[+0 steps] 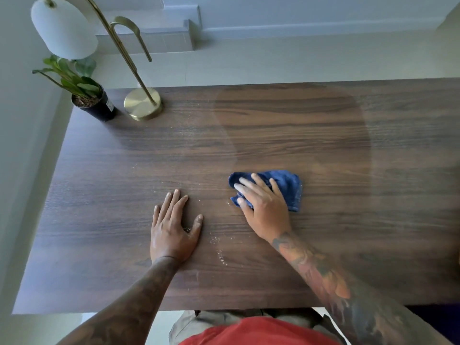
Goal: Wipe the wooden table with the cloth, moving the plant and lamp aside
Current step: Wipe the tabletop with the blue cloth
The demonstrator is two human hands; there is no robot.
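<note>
- The wooden table (249, 145) was the landmark; the person stood at its near edge, both forearms reaching over it.
- The right hand (263, 210) lay on top of the blue cloth (286, 188), fingers spread and fairly straight, pressing it flat against the table rather than clenching it.
- The cloth sat bunched under and beyond those fingers, right of the table's middle, its loose edge sticking out past the hand on the far and right sides.
- The fingertips looked blurred.
- The left hand (174, 230) rested palm down on the bare wood, fingers straight and holding nothing, just left of the cloth and apart from it.
- Pale crumbs (219, 247) lay scattered on the table between the two hands and nearer the front edge.
- The potted plant (92, 100) stood at the table's far left corner.
- The brass lamp (143, 103) stood just beside the plant, on its right, its white shade leaning out above the leaves.
</note>
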